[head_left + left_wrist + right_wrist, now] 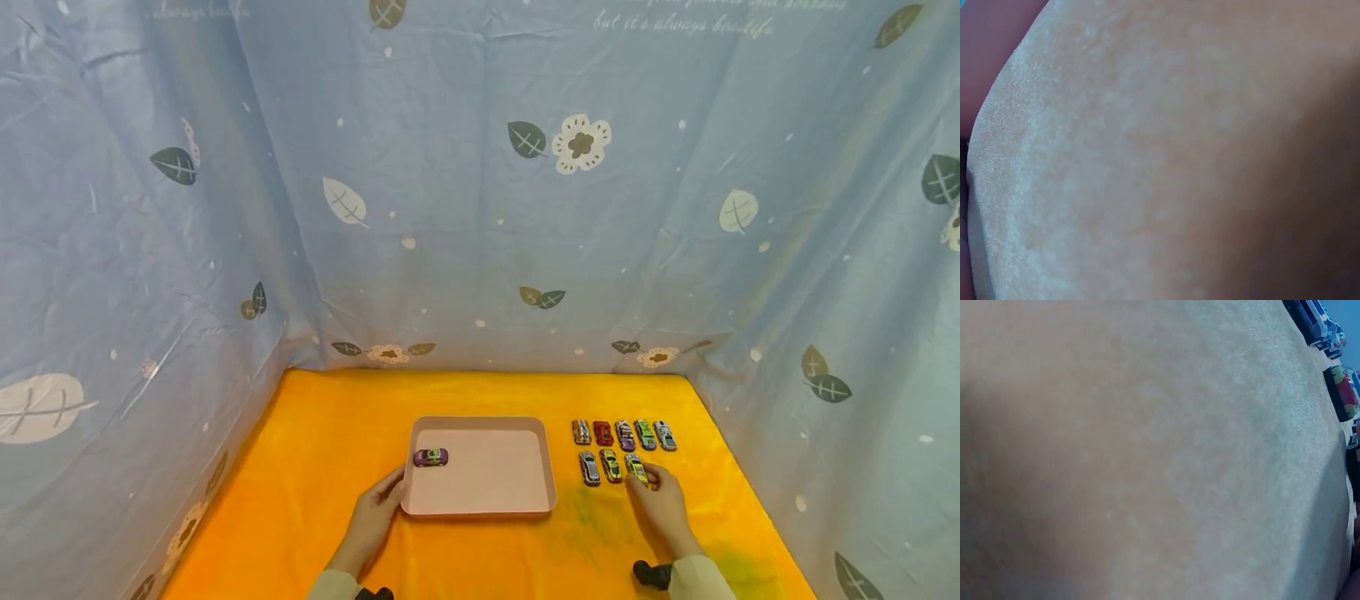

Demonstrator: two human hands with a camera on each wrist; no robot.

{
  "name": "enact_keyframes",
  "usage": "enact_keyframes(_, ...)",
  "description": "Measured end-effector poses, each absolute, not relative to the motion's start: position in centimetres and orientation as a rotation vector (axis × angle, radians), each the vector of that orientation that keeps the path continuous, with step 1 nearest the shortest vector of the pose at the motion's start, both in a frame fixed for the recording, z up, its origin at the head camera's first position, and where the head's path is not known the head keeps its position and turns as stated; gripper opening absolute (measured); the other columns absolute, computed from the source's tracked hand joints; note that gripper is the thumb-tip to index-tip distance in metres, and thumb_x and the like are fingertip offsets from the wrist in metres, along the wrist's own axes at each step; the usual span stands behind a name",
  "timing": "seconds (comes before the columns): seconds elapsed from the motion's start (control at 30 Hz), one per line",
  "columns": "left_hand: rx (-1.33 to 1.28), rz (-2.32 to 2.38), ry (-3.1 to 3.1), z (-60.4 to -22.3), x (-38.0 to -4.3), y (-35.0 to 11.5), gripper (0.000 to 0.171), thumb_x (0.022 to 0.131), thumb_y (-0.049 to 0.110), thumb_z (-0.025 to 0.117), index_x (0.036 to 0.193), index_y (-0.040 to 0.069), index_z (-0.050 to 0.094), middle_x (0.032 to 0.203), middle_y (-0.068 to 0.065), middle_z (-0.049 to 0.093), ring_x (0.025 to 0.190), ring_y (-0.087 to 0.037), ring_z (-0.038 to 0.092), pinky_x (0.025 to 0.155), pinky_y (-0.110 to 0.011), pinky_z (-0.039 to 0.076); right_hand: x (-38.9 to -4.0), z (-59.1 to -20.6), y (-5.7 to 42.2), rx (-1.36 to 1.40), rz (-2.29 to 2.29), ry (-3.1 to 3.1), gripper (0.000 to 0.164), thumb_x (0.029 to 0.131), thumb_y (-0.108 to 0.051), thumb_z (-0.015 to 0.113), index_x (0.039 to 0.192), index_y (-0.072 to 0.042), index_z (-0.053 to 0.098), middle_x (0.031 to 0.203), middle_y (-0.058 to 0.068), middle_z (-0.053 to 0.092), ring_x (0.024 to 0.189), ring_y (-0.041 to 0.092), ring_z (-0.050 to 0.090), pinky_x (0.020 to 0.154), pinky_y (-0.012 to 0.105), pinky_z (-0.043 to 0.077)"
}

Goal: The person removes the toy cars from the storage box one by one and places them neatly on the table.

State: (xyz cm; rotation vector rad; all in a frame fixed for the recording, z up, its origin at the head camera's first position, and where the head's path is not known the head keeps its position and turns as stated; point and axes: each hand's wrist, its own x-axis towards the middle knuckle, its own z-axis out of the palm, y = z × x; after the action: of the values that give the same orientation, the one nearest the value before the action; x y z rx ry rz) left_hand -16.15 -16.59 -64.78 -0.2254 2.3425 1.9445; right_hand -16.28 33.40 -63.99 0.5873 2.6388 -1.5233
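A pink rectangular tray point(480, 475) lies on the orange cloth, and one purple and green toy car point(431, 457) stands inside it by the left wall. At the tray's lower left side, my left hand point(372, 517) holds the edge with thumb and fingers. My right hand point(663, 504) pinches a yellow toy car point(635, 467) at the right end of the front row of cars. Skin fills most of both wrist views. Parts of a few toy cars point(1344, 390) show at the right edge of the right wrist view.
Beside the held car stand a yellow and black car point(611, 466) and a silver-grey car point(589, 468). Behind them is a row of several cars, including a red one point(603, 432) and a green one point(645, 433). Blue patterned curtains point(450, 250) enclose the orange table point(322, 433).
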Motion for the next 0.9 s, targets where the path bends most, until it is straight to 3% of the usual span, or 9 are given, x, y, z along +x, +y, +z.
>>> enact_keyframes(0.3, -0.209, 1.96, 2.336, -64.6, -16.1, -16.6, 0.044, 0.098, 0.034, 0.057, 0.139, 0.018, 0.056, 0.142, -0.003, 0.051, 0.138, -0.027, 0.034, 0.111, -0.047, 0.031, -16.1, -63.9, 33.0, 0.578, -1.54, 2.801, 0.067, 0.097, -0.039, 0.057, 0.139, 0.009, 0.038, 0.126, 0.026, 0.043, 0.112, 0.038, 0.042, 0.096, 0.054, 0.039)
enact_keyframes(0.47, -0.214, 1.946, 2.36, -64.6, -15.9, -16.7, 0.043, 0.099, 0.032, 0.057, 0.139, 0.016, 0.055, 0.142, -0.005, 0.051, 0.138, -0.028, 0.035, 0.111, -0.048, 0.031, -16.2, -62.4, 30.9, 0.576, -1.622, 2.912, 0.056, 0.097, -0.035, 0.059, 0.133, 0.006, 0.048, 0.123, 0.022, 0.045, 0.109, 0.036, 0.043, 0.093, 0.053, 0.04)
enact_keyframes(0.67, -0.227, 1.96, 2.359, -64.7, -16.0, -16.9, 0.042, 0.098, 0.031, 0.058, 0.138, 0.017, 0.057, 0.141, -0.005, 0.052, 0.137, -0.027, 0.037, 0.11, -0.048, 0.031, -17.3, -60.2, 27.1, 0.402, -1.747, 2.866, 0.046, 0.097, -0.03, 0.059, 0.132, 0.0, 0.052, 0.125, 0.018, 0.047, 0.105, 0.029, 0.045, 0.086, 0.045, 0.043)
enact_keyframes(0.9, -0.224, 1.986, 2.331, -64.9, -16.1, -16.5, 0.044, 0.097, 0.035, 0.059, 0.137, 0.017, 0.057, 0.14, -0.004, 0.053, 0.137, -0.027, 0.037, 0.11, -0.047, 0.033, -19.1, -58.7, 22.7, 0.154, -1.754, 2.917, 0.042, 0.093, -0.032, 0.066, 0.124, -0.004, 0.06, 0.116, 0.017, 0.055, 0.092, 0.023, 0.05, 0.074, 0.027, 0.046)
